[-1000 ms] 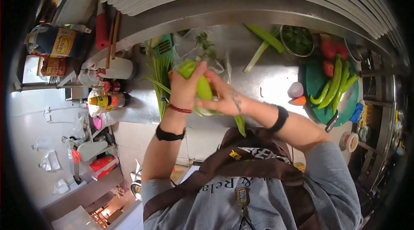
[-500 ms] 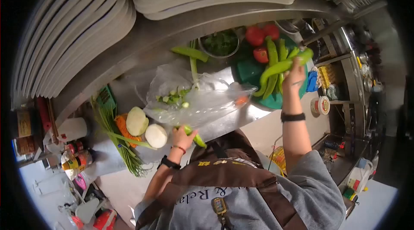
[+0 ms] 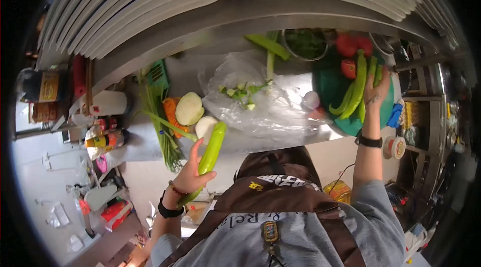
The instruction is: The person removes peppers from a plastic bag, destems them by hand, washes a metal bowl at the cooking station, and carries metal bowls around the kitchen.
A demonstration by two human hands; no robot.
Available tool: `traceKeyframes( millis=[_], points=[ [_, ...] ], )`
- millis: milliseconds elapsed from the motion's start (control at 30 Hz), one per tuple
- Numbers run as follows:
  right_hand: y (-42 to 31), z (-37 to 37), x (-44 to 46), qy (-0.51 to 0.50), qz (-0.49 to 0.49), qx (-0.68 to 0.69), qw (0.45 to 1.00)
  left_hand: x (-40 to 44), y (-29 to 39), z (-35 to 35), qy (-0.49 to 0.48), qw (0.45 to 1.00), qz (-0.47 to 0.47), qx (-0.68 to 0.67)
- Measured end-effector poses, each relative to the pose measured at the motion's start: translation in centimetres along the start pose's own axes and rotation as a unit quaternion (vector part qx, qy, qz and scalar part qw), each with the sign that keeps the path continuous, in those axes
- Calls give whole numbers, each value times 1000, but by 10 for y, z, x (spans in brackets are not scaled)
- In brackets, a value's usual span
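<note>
My left hand (image 3: 189,176) grips a long green pepper (image 3: 214,148) in front of the counter edge, its upper end tilted to the right. A peeled white round vegetable (image 3: 204,127) is just behind that pepper. My right hand (image 3: 377,94) rests against the right side of several green peppers (image 3: 358,86) on a round green cutting board (image 3: 328,99); its fingers are stretched along them, their tips partly hidden. Tomatoes (image 3: 349,45) and a cut tomato (image 3: 348,68) lie at the back of the board.
A clear plastic bag (image 3: 250,116) with chopped green pieces (image 3: 245,92) lies mid-counter. To its left are a pale peeled vegetable (image 3: 189,108), a carrot (image 3: 173,111) and green stalks (image 3: 168,139). A bowl of greens (image 3: 306,44) stands behind; stacked plates (image 3: 150,11) hang overhead.
My right hand has lowered the pepper it held onto the others on the board. My left hand has lifted its pepper and turned it more upright. The whole view has shifted.
</note>
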State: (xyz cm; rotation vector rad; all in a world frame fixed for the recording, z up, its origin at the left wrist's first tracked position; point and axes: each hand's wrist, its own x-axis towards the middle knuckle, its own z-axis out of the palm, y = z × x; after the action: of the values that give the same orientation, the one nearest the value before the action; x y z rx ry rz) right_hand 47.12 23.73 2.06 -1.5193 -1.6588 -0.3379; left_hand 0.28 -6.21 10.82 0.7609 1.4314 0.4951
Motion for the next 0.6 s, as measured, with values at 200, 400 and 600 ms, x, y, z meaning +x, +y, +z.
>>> traceKeyframes(
  millis=[200, 400, 600],
  points=[
    [-246, -29, -48, -446, -223, 546, 673, -25, -13, 7, -58, 996, 66, -3],
    [-287, -25, -68, -655, -121, 505, 548, -24, -47, 2, -98, 988, 118, -20],
    [-313, -43, -87, -618, 55, 655, 431, 4, -79, -2, -62, 966, 229, 107]
  ],
)
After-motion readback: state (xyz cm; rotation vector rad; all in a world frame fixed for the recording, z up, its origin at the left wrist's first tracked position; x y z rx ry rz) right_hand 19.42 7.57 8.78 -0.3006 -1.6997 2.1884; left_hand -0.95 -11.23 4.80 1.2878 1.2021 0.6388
